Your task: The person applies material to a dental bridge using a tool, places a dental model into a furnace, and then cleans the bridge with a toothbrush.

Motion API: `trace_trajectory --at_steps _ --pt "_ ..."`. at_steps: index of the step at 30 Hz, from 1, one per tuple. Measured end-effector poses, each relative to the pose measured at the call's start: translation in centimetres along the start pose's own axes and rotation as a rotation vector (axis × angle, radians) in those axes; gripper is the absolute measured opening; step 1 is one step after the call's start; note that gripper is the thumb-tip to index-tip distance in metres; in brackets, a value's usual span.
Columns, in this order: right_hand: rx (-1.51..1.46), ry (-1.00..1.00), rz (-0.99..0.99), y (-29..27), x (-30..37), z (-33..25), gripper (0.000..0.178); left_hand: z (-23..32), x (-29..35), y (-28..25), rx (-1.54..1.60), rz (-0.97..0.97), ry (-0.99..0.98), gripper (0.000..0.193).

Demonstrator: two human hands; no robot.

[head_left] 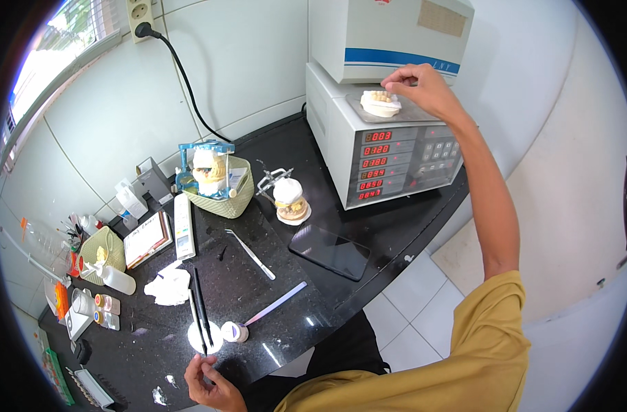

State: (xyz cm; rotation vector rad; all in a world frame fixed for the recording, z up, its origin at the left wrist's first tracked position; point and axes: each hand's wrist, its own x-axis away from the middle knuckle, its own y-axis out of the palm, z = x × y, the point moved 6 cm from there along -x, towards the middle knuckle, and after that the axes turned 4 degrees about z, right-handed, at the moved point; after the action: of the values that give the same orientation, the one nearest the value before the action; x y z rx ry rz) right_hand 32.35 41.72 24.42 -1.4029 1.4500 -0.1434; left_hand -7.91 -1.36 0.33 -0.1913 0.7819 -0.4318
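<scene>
A cream dental model with tooth-coloured teeth rests on the metal platform of a grey dental furnace. Over its teeth is my right hand, thumb and fingertips pinched together; whatever is between them is too small to make out. At the table's near edge, my left hand has curled fingers, fingertips together at the lower ends of a black slim stick and a pale one. These sticks lie over a bright white round dish. Whether the fingers grip them is unclear. Beside the dish stands a small white jar.
A phone, tweezers, a pale strip and a plaster model in a metal articulator lie mid-table. Behind are a blue articulator, a green basket, crumpled tissue and a white bottle.
</scene>
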Motion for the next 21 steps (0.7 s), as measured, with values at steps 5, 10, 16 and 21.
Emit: trace_trajectory --at_steps 5,10,16,21 --pt "0.051 -0.085 -0.082 0.6 0.3 -1.7 0.022 -0.3 0.0 -0.2 0.017 -0.007 -0.006 0.019" --pt "0.096 -0.085 -0.115 0.4 0.3 -1.7 0.023 -0.5 0.0 0.1 0.015 -0.026 -0.006 0.017" --pt "0.090 -0.092 -0.092 0.8 0.1 -1.5 0.023 -0.2 -0.1 0.0 0.007 -0.028 0.007 0.016" --pt "0.104 -0.080 -0.099 0.9 0.0 -1.1 0.023 -0.4 0.0 0.1 0.011 -0.033 0.008 0.016"
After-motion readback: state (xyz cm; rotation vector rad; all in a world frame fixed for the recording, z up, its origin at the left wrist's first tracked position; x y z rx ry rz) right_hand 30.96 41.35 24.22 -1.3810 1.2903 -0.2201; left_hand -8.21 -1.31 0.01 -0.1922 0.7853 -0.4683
